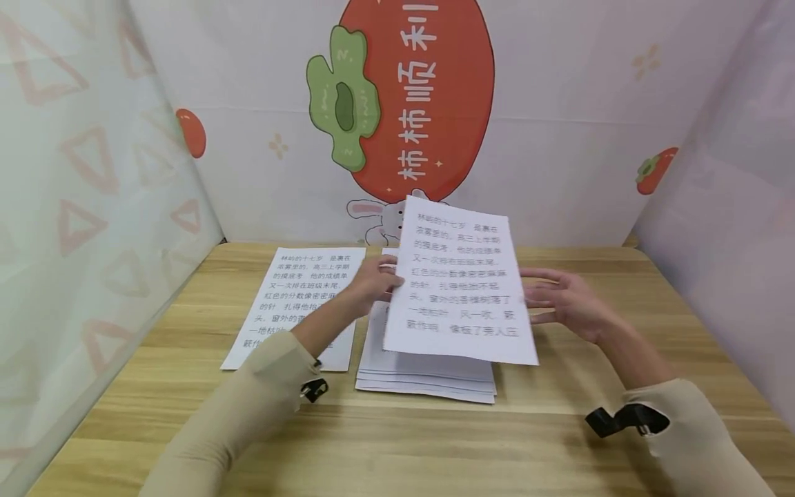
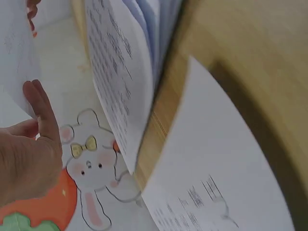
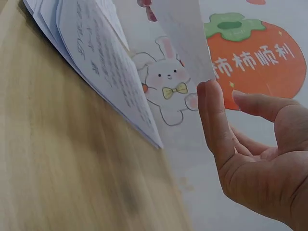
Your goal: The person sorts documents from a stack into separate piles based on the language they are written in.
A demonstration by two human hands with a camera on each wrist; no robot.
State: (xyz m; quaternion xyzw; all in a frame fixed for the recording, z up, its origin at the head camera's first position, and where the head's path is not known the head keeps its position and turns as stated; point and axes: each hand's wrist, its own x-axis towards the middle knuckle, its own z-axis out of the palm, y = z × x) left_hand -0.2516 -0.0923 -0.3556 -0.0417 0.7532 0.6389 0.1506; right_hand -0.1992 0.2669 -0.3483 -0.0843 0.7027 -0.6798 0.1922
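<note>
Nearest the camera, a beige left sleeve (image 1: pixel 223 414) is seen. Next, one printed sheet (image 1: pixel 295 297) is laid on the wooden table (image 1: pixel 373 442); by the left hand (image 1: pixel 373 277), the raised sheet (image 1: pixel 459 283) is pinched above a paper stack (image 1: pixel 428 381), its right edge touched by the right hand (image 1: pixel 568 304), fingers (image 3: pixel 216 108) extended, ungripping.

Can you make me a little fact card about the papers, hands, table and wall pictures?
Raised: printed sheet with Chinese writing
Left hand: holds its left edge
Right hand: fingers spread at its right edge
Underneath: stack of papers
Left of stack: another printed sheet
Table: wooden tabletop
Wall: big persimmon picture and rabbit picture
</note>
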